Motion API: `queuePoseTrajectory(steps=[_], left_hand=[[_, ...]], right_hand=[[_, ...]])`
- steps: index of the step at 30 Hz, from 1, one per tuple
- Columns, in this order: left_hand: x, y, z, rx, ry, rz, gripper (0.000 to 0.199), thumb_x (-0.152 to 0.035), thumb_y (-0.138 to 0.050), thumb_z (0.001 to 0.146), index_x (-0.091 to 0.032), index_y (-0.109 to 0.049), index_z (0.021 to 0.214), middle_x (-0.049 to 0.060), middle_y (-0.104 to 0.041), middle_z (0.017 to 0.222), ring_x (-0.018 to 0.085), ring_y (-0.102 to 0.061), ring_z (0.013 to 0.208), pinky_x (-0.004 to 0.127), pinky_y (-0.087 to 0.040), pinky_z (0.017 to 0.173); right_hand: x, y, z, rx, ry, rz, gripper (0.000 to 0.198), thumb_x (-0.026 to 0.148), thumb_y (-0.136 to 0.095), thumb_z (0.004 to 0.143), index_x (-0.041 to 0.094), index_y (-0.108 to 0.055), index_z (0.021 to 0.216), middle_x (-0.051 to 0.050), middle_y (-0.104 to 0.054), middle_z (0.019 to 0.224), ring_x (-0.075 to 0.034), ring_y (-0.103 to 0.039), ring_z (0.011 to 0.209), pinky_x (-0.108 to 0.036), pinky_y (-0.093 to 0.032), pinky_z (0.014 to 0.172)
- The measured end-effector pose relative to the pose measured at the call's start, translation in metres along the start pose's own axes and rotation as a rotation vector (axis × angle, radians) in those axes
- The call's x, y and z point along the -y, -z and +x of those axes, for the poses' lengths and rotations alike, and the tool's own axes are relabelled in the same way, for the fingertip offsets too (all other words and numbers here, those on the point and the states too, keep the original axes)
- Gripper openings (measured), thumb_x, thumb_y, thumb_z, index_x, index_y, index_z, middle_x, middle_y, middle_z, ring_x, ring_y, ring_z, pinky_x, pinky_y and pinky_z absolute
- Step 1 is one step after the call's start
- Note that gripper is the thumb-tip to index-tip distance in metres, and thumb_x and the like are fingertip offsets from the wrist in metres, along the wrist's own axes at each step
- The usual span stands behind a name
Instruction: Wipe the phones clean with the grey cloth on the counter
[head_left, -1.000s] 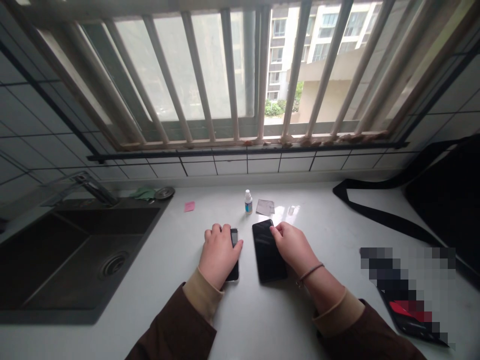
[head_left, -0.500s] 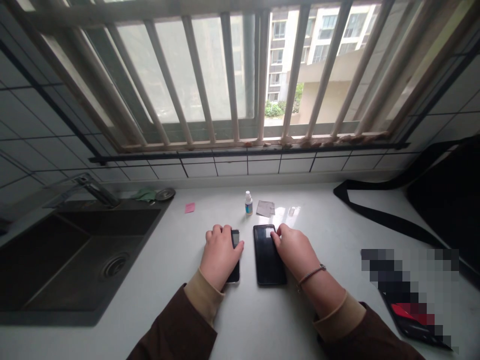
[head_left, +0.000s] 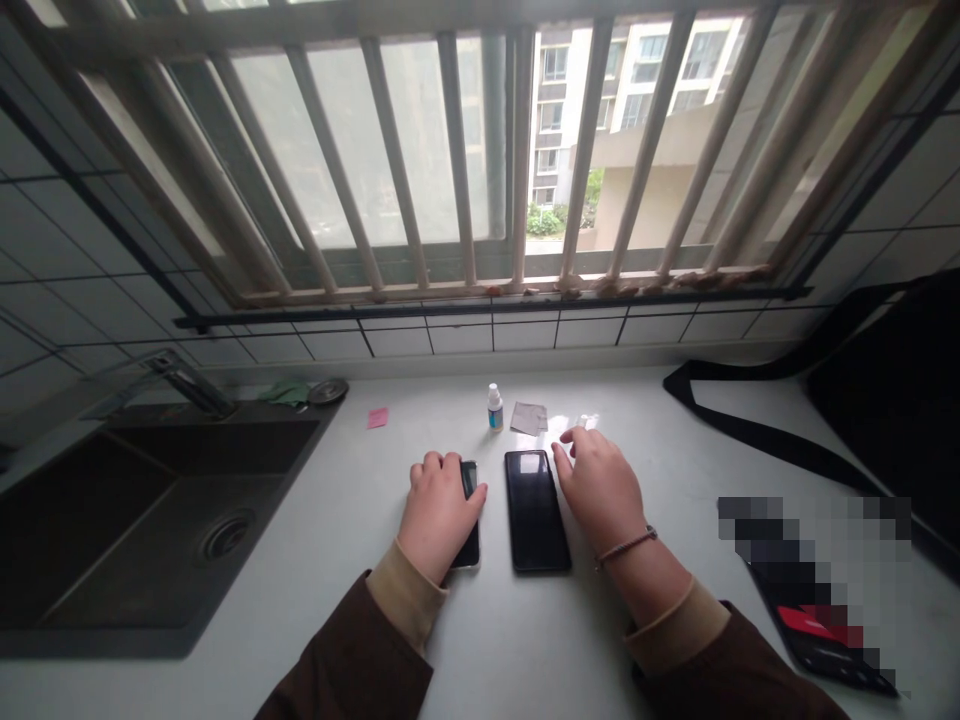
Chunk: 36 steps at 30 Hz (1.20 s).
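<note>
My left hand (head_left: 437,510) lies over a phone in a clear case (head_left: 471,545), its thumb along the right edge and its fingers curled over the far left side. Most of that phone is hidden beneath the palm. Beside it a larger black phone (head_left: 537,515) lies flat, screen up, with window light reflected at its top. To the right of this phone hovers my right hand (head_left: 600,485), thumb and forefinger apart, holding nothing. Just past its fingertips is a small clear item (head_left: 583,422), hard to make out in the glare.
Toward the wall stand a small white-capped bottle (head_left: 495,410), a grey cloth (head_left: 529,418) and a pink sticky note (head_left: 377,418). A dark sink (head_left: 180,640) is at left. A black bag strap (head_left: 750,430) and a partly blurred black-and-red object (head_left: 810,625) lie at right.
My right hand has let go of the black phone's right edge and moved slightly right and away from me, its fingers lifting. My left hand has stayed on its phone.
</note>
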<state>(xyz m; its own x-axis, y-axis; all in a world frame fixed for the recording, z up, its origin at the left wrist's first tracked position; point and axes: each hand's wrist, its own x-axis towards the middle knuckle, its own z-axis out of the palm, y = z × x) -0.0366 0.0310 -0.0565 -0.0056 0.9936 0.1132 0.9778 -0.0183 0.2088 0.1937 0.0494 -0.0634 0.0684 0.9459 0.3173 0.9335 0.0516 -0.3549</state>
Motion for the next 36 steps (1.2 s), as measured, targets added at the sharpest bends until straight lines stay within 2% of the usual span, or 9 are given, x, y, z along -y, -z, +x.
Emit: queuePoseTrajectory(steps=[3,9,11,15,24,28,31,36], left_hand=[[0.0,0.0,0.0,0.002,0.005,0.004,0.039,-0.042,-0.066,0.094,-0.015,-0.066,0.122,0.016,-0.062,0.119,0.034,-0.055,0.111,0.042,-0.041,0.103],[-0.002,0.001,-0.001,0.016,0.014,0.009,0.04,-0.043,-0.066,0.094,-0.015,-0.066,0.123,0.016,-0.061,0.12,0.035,-0.055,0.112,0.043,-0.041,0.103],[-0.002,0.002,-0.001,0.023,0.023,0.0,0.04,-0.043,-0.066,0.094,-0.015,-0.066,0.123,0.016,-0.061,0.12,0.035,-0.055,0.113,0.043,-0.041,0.103],[-0.003,0.004,-0.002,0.029,0.036,-0.014,0.039,-0.043,-0.067,0.094,-0.016,-0.067,0.122,0.016,-0.061,0.12,0.036,-0.055,0.114,0.043,-0.041,0.103],[-0.002,0.002,-0.003,0.021,0.035,-0.009,0.038,-0.042,-0.067,0.093,-0.017,-0.067,0.122,0.015,-0.062,0.12,0.036,-0.055,0.114,0.043,-0.041,0.102],[-0.002,0.001,-0.002,0.017,0.03,-0.01,0.037,-0.042,-0.067,0.094,-0.017,-0.067,0.121,0.015,-0.062,0.12,0.036,-0.055,0.113,0.043,-0.042,0.101],[-0.001,0.0,-0.003,0.008,0.023,-0.005,0.037,-0.042,-0.067,0.094,-0.017,-0.067,0.121,0.016,-0.062,0.119,0.036,-0.055,0.113,0.043,-0.042,0.101],[-0.001,0.0,-0.003,-0.004,0.019,0.015,0.034,-0.042,-0.068,0.093,-0.018,-0.066,0.118,0.015,-0.062,0.119,0.036,-0.056,0.113,0.043,-0.043,0.1]], right_hand=[[-0.005,-0.003,0.008,-0.033,-0.002,-0.032,0.021,0.031,-0.058,0.104,0.018,-0.068,0.119,-0.015,-0.069,0.115,-0.03,-0.063,0.104,-0.036,-0.044,0.09],[-0.017,-0.003,0.046,0.026,-0.142,-0.177,0.035,0.026,-0.062,0.101,0.019,-0.063,0.136,-0.023,-0.06,0.134,-0.036,-0.062,0.114,-0.039,-0.045,0.083],[-0.023,-0.005,0.057,0.051,-0.158,-0.174,0.035,0.023,-0.062,0.1,0.017,-0.063,0.135,-0.024,-0.064,0.128,-0.036,-0.064,0.11,-0.039,-0.044,0.081],[-0.032,-0.015,0.07,0.066,-0.133,-0.131,0.028,0.018,-0.058,0.101,0.015,-0.064,0.128,-0.019,-0.071,0.112,-0.029,-0.068,0.095,-0.035,-0.043,0.077],[-0.04,-0.026,0.07,0.063,-0.088,-0.089,0.015,0.016,-0.059,0.099,0.013,-0.072,0.107,-0.017,-0.077,0.099,-0.028,-0.07,0.091,-0.034,-0.04,0.074],[-0.028,-0.019,0.071,0.029,-0.023,-0.042,0.015,0.023,-0.06,0.102,0.016,-0.072,0.106,-0.013,-0.078,0.102,-0.025,-0.071,0.092,-0.032,-0.042,0.077],[-0.008,-0.01,0.073,-0.017,0.072,0.038,0.018,0.03,-0.058,0.106,0.018,-0.07,0.111,-0.009,-0.077,0.105,-0.021,-0.07,0.093,-0.029,-0.045,0.081],[0.036,-0.001,0.082,-0.14,0.355,0.255,0.018,0.028,-0.055,0.107,0.018,-0.069,0.109,-0.009,-0.074,0.104,-0.021,-0.068,0.089,-0.029,-0.047,0.081]])
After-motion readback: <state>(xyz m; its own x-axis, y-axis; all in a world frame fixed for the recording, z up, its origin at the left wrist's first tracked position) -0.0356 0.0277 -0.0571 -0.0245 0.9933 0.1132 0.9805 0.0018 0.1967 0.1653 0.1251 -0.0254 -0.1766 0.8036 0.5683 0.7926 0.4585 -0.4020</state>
